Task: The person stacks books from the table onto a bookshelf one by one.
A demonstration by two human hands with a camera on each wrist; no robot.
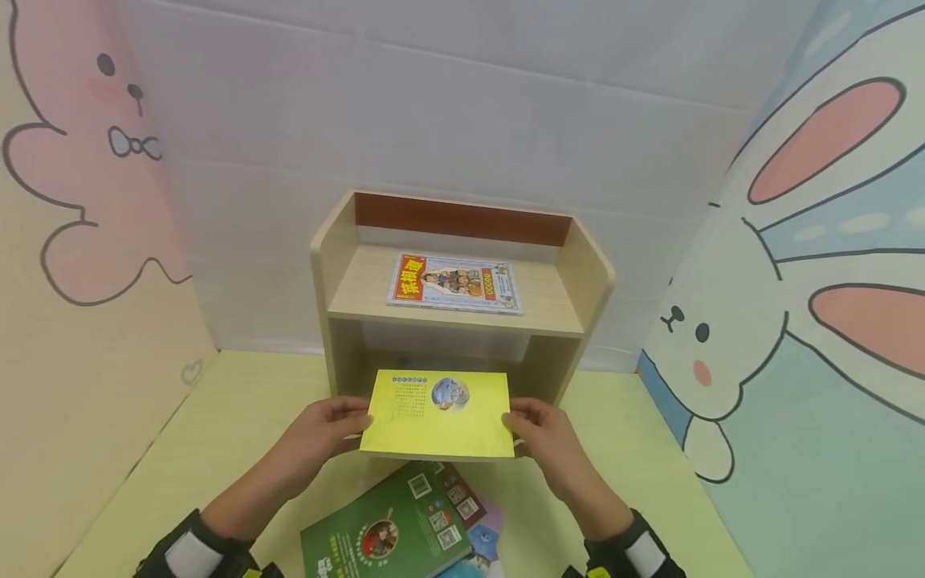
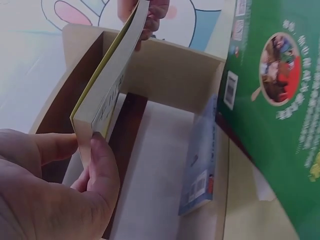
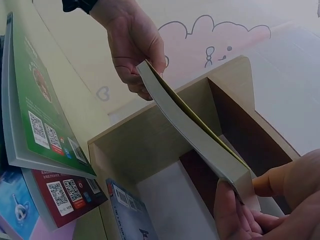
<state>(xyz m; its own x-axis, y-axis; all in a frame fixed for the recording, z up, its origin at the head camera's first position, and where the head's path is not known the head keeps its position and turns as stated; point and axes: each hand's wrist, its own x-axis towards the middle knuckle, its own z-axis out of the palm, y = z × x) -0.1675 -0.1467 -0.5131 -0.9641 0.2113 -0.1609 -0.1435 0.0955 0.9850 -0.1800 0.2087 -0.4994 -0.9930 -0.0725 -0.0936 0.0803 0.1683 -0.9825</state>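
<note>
A thick yellow book is held level in front of the small shelf, with a round picture and printed text on its cover. My left hand pinches its left end, thumb on top and fingers beneath. At the other end, my right hand grips it the same way. Both wrist views show the book's pale page edges and a slight bend in it. Below the book lie a green book, a dark red book and a blue and purple one, overlapping in a pile.
On the shelf's upper board lies a colourful magazine. Inside the shelf, a blue book with a barcode shows in the left wrist view. Behind stands a pale wall, with a rabbit picture on the right side wall.
</note>
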